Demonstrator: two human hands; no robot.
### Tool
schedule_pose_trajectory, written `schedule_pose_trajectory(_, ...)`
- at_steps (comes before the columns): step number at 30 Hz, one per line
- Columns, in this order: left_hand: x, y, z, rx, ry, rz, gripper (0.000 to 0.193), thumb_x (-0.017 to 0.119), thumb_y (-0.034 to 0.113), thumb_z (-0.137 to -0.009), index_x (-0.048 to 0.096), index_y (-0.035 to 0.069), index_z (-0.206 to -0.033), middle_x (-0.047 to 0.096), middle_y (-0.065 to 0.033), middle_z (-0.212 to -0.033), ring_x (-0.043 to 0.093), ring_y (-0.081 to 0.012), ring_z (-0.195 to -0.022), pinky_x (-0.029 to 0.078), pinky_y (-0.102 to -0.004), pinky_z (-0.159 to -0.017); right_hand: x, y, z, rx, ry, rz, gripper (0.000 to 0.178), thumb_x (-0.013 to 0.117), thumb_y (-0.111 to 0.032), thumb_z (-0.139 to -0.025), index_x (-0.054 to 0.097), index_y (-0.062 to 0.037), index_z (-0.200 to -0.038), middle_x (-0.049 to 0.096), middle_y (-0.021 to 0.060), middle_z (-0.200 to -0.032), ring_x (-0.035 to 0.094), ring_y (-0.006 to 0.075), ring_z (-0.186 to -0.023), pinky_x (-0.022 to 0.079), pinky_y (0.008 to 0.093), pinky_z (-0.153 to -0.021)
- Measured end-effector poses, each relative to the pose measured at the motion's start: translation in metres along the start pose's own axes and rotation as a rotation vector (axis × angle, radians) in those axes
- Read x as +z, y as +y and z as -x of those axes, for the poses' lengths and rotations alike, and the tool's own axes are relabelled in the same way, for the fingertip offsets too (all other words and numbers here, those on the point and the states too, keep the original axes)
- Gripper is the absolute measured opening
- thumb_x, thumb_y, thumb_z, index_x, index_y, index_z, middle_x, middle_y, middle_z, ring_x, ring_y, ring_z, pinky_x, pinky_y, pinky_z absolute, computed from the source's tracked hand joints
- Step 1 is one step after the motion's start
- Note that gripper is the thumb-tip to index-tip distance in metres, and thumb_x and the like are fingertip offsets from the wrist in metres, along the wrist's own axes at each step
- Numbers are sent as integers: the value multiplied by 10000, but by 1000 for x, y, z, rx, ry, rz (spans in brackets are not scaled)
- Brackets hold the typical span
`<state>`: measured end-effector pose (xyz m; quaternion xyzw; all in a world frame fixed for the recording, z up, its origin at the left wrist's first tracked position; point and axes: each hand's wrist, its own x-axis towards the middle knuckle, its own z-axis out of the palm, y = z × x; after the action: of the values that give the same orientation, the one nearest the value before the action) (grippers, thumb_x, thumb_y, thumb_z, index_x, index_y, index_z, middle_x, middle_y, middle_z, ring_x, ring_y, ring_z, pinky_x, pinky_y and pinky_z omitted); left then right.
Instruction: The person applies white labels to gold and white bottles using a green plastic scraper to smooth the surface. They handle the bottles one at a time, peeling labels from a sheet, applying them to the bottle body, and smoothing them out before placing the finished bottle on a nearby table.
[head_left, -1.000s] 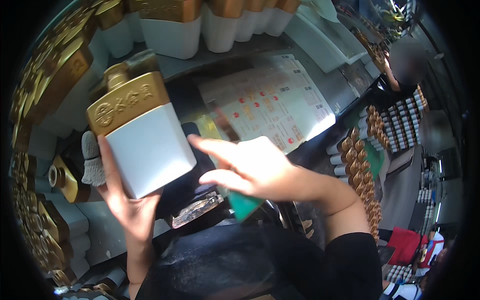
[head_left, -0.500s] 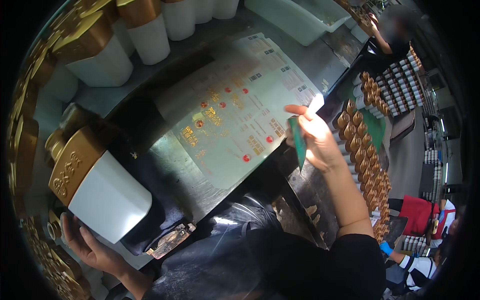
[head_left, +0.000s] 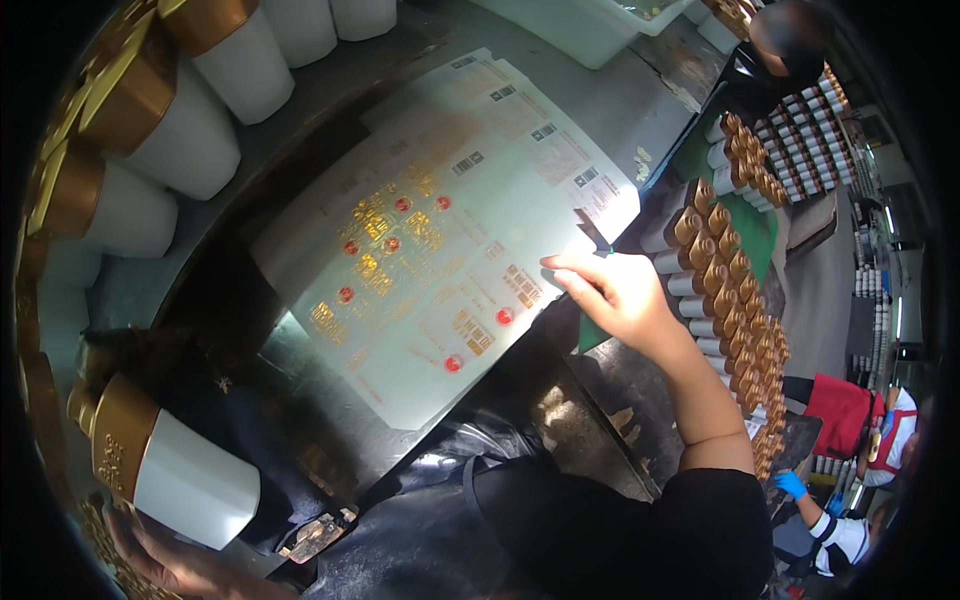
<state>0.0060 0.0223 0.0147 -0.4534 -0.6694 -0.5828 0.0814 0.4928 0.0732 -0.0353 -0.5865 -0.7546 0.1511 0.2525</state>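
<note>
Beside the lower left of the view lies a white bottle (head_left: 195,475) with a gold shoulder (head_left: 122,440), on a dark cloth-covered support (head_left: 245,420). My left hand (head_left: 150,555) is by its lower side, fingers outstretched; whether they touch it I cannot tell. My right hand (head_left: 625,300) is at the right edge of a pale label sheet (head_left: 420,340) printed with gold lettering and red round marks. Its thumb and forefinger are close together. A green flat piece (head_left: 593,338) shows beneath that hand, and a dark thin strip (head_left: 594,232) juts out beyond the fingers.
White bottles with gold tops (head_left: 190,140) stand along the left and far left. More gold-topped bottles (head_left: 725,290) fill the right side in rows. A white plastic tub (head_left: 560,30) is at the back. Co-workers are at far right, one with a blue glove (head_left: 790,485).
The view has shifted, so the sheet and bottle sit further left. My right hand has turned over, fingers now pointing left over the sheet's edge, and the green piece is more hidden.
</note>
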Motion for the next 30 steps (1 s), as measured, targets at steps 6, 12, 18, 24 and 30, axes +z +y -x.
schedule_pose_trajectory(6,-11,-17,-18,384,-70,-181,413,602,344,-961,633,-45,-1098,657,-173,-1065,642,-305,-906,541,-399,-784,6,-2,16,-173,-3,148,359,727,-190,-834,697,-119,-1184,690,76,-783,592,210,-563,507,283,-551)
schedule_pose_trajectory(12,-7,-7,-8,199,-23,-152,437,542,332,-978,609,-17,-1230,591,-164,-1190,607,-272,-956,519,-367,-779,26,-1,39,-188,33,456,453,715,-310,-842,639,-199,-1274,678,-7,-821,638,159,-723,525,278,-568)
schedule_pose_trajectory(18,-14,-3,-9,351,14,-233,426,595,391,-961,645,-16,-1078,652,-153,-1043,630,-289,-917,521,-408,-818,5,-3,25,-274,-13,461,571,753,-374,-731,644,-160,-1249,685,-16,-1007,645,201,-846,545,283,-614)
schedule_pose_trajectory(24,-20,20,3,388,-27,-77,438,592,446,-955,666,23,-1045,623,-152,-1118,607,-255,-991,472,-460,-915,15,32,9,-420,-41,423,498,775,-225,-723,657,-171,-1204,666,10,-1145,657,191,-963,568,297,-725)
schedule_pose_trajectory(30,-17,38,35,408,-185,35,323,461,166,-1018,543,-40,-1252,624,-182,-1138,611,-252,-1069,481,-388,-988,7,45,18,-504,159,502,402,798,-182,-721,699,-181,-1111,698,-14,-1005,684,198,-841,574,295,-639)
